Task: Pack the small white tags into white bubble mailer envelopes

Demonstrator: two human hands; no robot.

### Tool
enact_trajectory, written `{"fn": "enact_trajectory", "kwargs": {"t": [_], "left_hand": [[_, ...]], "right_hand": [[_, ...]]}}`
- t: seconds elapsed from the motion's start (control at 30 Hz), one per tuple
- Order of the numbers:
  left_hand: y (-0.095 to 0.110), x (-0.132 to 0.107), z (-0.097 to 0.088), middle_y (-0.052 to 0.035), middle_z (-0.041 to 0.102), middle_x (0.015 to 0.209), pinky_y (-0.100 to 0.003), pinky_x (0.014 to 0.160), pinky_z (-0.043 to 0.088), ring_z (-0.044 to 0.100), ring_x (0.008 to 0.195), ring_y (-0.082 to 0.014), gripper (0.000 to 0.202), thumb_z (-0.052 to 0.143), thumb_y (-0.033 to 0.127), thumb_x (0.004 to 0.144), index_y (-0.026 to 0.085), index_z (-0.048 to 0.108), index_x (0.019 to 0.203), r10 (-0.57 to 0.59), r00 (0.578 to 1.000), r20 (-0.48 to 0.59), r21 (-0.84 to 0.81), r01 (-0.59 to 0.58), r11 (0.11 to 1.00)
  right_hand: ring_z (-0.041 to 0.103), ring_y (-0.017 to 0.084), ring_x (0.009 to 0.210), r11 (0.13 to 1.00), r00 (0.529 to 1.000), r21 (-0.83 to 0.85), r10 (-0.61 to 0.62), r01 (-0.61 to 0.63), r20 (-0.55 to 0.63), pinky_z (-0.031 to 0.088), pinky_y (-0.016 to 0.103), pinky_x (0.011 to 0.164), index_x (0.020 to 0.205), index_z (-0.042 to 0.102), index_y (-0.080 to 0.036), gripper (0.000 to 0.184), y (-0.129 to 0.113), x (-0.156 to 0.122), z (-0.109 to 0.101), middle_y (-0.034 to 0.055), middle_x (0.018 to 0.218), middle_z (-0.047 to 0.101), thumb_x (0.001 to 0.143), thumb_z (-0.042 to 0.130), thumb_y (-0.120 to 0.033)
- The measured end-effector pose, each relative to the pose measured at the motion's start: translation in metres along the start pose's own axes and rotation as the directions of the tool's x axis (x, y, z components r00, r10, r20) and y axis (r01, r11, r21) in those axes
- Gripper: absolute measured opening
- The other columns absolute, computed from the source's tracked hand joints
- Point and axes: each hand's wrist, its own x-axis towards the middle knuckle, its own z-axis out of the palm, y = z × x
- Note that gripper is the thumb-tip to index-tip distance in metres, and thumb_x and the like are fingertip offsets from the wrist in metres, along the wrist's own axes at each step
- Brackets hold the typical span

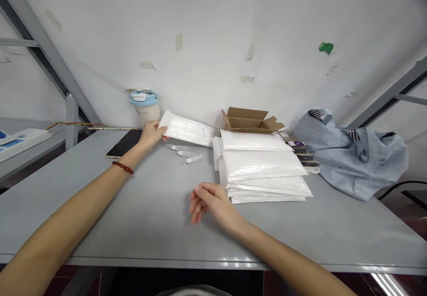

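Observation:
My left hand (151, 135) reaches far across the grey table (133, 216) and grips the left end of a white bubble mailer (190, 129), held just above the surface. My right hand (208, 202) rests on the table with fingers loosely curled, holding nothing, just left of a stack of white bubble mailers (263, 167). Three small white tagged items (187, 154) lie on the table under the held mailer. A red bead bracelet (122, 167) circles my left wrist.
A black phone (124, 143) lies at the far left near a white cup with a blue lid (145, 106). An open cardboard box (248, 119) stands by the wall. A blue shirt (350, 158) is heaped at the right, with small dark boxes (302, 151) beside it.

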Motion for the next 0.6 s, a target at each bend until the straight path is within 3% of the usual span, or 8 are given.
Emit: {"fn": "enact_trajectory", "kwargs": {"t": [0.1,0.17,0.23,0.3,0.4,0.5,0.6], "left_hand": [[0.020,-0.013,-0.024,0.0047,0.058,0.067,-0.025,0.057,0.047,0.056,0.058,-0.0101,0.014,0.057,0.025,0.079,0.018,0.047,0.086,0.094,0.991,-0.099,-0.137,-0.107,0.985],[0.029,-0.022,-0.044,0.0065,0.056,0.069,-0.024,0.054,0.044,0.052,0.055,-0.0082,0.014,0.058,0.027,0.079,0.019,0.046,0.084,0.124,0.977,-0.174,-0.195,-0.158,0.968],[0.030,-0.030,-0.063,0.0068,0.052,0.064,-0.024,0.051,0.039,0.046,0.053,-0.0075,0.015,0.060,0.024,0.076,0.019,0.046,0.077,0.124,0.964,-0.234,-0.260,-0.185,0.948],[0.025,-0.037,-0.078,0.0061,0.049,0.058,-0.024,0.048,0.034,0.042,0.051,-0.0078,0.017,0.063,0.017,0.071,0.017,0.046,0.068,0.057,0.972,-0.226,-0.362,-0.138,0.922],[0.011,-0.047,-0.090,0.0040,0.051,0.055,-0.024,0.050,0.036,0.044,0.054,-0.0090,0.011,0.062,0.011,0.066,0.015,0.052,0.066,-0.088,0.992,-0.090,-0.413,0.043,0.910],[0.001,-0.055,-0.087,0.0015,0.060,0.064,-0.024,0.059,0.043,0.052,0.062,-0.0114,0.014,0.067,0.016,0.066,0.012,0.059,0.078,-0.161,0.972,0.172,-0.286,0.206,0.936],[-0.002,-0.061,-0.077,0.0014,0.064,0.076,-0.023,0.065,0.046,0.057,0.070,-0.0116,0.025,0.075,0.024,0.064,0.015,0.059,0.081,-0.154,0.893,0.422,-0.170,0.245,0.955]], "right_hand": [[0.064,0.014,0.061,0.960,0.983,-0.245,-0.162,0.137,-0.083,0.049,0.026,0.055,0.077,0.054,-0.017,0.025,-0.001,-0.003,0.000,0.0025,0.071,0.062,0.087,0.049,-0.040],[0.064,0.017,0.080,0.842,0.940,-0.483,-0.327,0.241,-0.099,0.052,0.030,0.066,0.092,0.056,-0.018,0.020,-0.003,-0.006,-0.001,0.0071,0.090,0.064,0.089,0.048,-0.036],[0.059,0.021,0.103,0.642,0.856,-0.677,-0.516,0.360,-0.035,0.053,0.036,0.080,0.111,0.052,-0.018,0.026,-0.005,-0.009,-0.003,0.0126,0.113,0.059,0.091,0.047,-0.032],[0.049,0.023,0.121,0.444,0.746,-0.772,-0.663,0.456,0.059,0.047,0.042,0.096,0.126,0.043,-0.017,0.035,-0.008,-0.012,-0.005,0.0163,0.130,0.049,0.092,0.045,-0.028],[0.038,0.023,0.133,0.297,0.626,-0.818,-0.774,0.493,0.096,0.036,0.047,0.109,0.135,0.035,-0.017,0.043,-0.010,-0.014,-0.008,0.0169,0.138,0.043,0.094,0.043,-0.025],[0.035,0.023,0.136,0.257,0.622,-0.840,-0.774,0.477,0.116,0.034,0.050,0.110,0.142,0.028,-0.021,0.050,-0.009,-0.014,-0.009,0.0145,0.143,0.040,0.094,0.042,-0.028],[0.026,0.028,0.142,0.256,0.745,-0.868,-0.643,0.425,0.175,0.031,0.054,0.112,0.147,0.020,-0.015,0.067,-0.007,-0.015,-0.007,0.0184,0.151,0.029,0.092,0.046,-0.043]]}}
